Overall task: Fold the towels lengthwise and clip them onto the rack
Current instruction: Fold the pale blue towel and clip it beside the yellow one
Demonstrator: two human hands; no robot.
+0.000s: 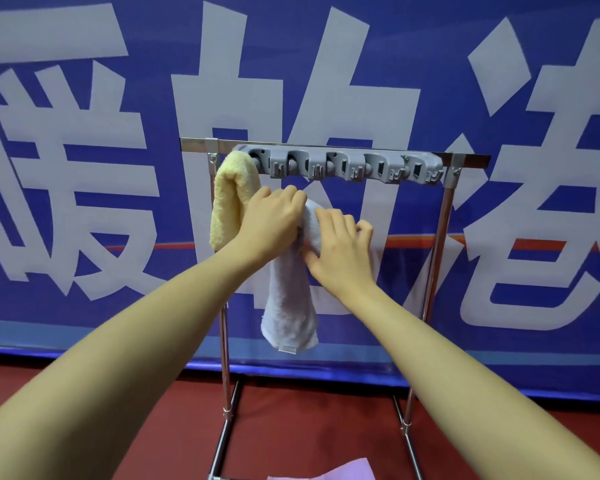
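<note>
A metal rack (440, 220) stands in front of me, with a grey clip bar (340, 164) fixed along its top rail. A yellow towel (227, 199) hangs folded from the leftmost clip. Both my hands hold a white towel (291, 306) just below the clip bar, its folded length hanging down. My left hand (271, 223) grips the towel's top from the left. My right hand (340, 247) pinches the fold from the right. The top of the white towel is partly hidden between my hands.
A blue banner (84, 168) with large white characters fills the background behind the rack. The floor (118, 410) is red. A pink cloth (326, 471) lies at the bottom edge between the rack's feet. Several clips to the right on the bar hold nothing.
</note>
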